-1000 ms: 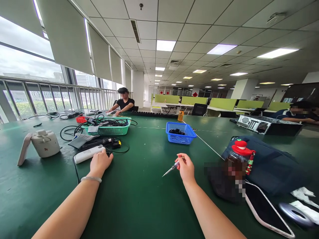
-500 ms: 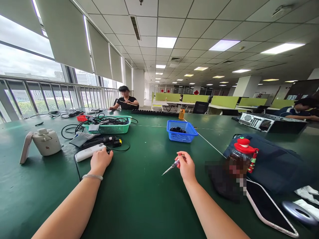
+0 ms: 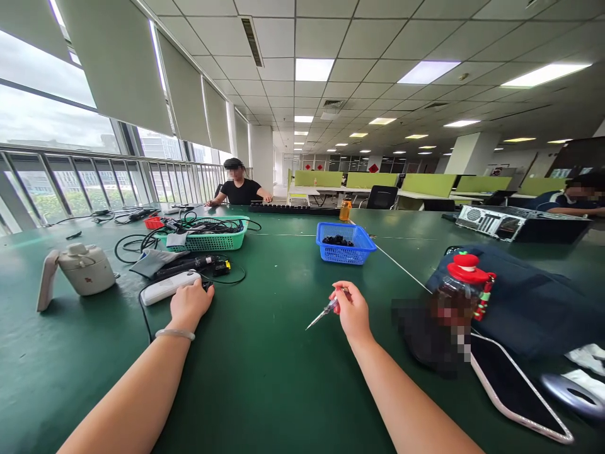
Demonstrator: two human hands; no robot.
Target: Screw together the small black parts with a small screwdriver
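My right hand [image 3: 352,309] pinches a small screwdriver [image 3: 326,310] with a see-through handle. Its thin metal shaft points left and down, over the green tabletop [image 3: 269,353]. On the left, my left hand [image 3: 191,304] lies with curled fingers against the right end of a white, rounded, bar-shaped device [image 3: 165,289] with a black cable. Something small and dark [image 3: 207,285] shows by those fingertips, too hidden to name. Beyond the right hand stands a blue plastic basket [image 3: 347,255] with small black parts inside.
A green basket [image 3: 217,241] of black cables stands back left, near a white jug-like bottle [image 3: 89,271]. To the right are a red-lidded jar [image 3: 460,287], a dark bag [image 3: 534,302], a phone [image 3: 517,384] and a computer case [image 3: 520,224]. A person [image 3: 240,188] sits across the table.
The view has shifted slightly, tilting down. Both my hands hold almost the same pose. Across the table, the seated person's raised arm has come down and out to the table edge.
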